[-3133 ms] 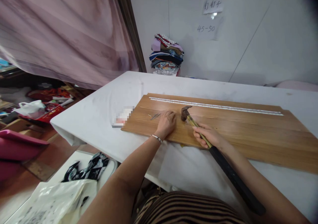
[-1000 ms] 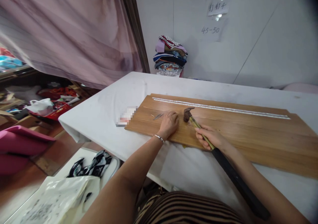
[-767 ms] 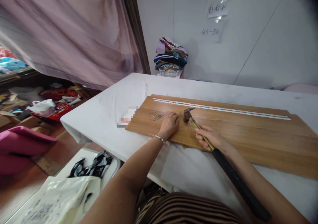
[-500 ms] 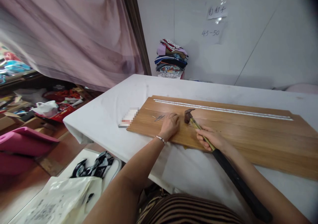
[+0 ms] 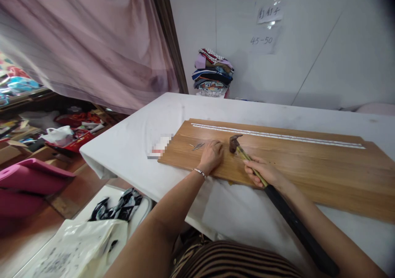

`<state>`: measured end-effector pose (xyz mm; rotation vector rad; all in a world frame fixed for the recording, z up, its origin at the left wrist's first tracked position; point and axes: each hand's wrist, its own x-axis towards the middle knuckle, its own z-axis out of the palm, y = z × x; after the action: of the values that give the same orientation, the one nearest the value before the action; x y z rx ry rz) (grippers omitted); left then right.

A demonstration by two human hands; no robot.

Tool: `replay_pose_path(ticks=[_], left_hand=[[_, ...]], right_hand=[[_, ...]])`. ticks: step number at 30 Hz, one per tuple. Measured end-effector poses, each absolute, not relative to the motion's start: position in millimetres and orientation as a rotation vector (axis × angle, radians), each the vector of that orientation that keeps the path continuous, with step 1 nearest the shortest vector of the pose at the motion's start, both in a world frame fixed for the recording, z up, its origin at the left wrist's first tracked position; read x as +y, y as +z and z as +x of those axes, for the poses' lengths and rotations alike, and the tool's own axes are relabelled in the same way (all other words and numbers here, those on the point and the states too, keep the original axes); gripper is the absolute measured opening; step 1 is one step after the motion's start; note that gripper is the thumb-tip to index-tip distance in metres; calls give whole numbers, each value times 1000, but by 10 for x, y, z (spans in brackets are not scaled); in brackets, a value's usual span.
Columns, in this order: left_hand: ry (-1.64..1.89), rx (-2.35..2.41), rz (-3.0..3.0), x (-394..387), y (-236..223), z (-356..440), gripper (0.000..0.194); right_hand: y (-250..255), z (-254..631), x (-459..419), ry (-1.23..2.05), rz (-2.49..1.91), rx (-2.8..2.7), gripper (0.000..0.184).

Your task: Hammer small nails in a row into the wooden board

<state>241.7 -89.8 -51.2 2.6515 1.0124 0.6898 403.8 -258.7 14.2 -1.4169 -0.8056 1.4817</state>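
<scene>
A claw hammer (image 5: 235,144) with a rusty head, yellow shaft and long black grip is in my right hand (image 5: 259,172). My fingers wrap round the yellow part, and the head is low over the wooden board (image 5: 308,167). Just left of the head, my left hand (image 5: 212,154) rests on the board with its fingers curled down; whatever may be under them is hidden. Beside it on the left lies a small heap of nails (image 5: 198,146). Two white strips (image 5: 277,136) printed like measuring tapes run along the board's far side.
The board lies on a white-covered table (image 5: 129,146). A small blurred box (image 5: 160,146) sits by its left end. Folded clothes (image 5: 212,73) are stacked behind the table near the wall. At lower left a chair holds a white bag (image 5: 83,245) and patterned cloth (image 5: 119,206).
</scene>
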Motion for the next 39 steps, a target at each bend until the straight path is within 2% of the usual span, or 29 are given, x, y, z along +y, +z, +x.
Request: replay_pose_path(ticks=[27, 39], left_hand=[[685, 1007, 2644, -865, -508, 2405, 19], [674, 1001, 2650, -862, -501, 2410, 20]], right_hand=[[221, 4044, -2599, 1499, -1468, -799, 50], [223, 4028, -2601, 1484, -1449, -781, 52]])
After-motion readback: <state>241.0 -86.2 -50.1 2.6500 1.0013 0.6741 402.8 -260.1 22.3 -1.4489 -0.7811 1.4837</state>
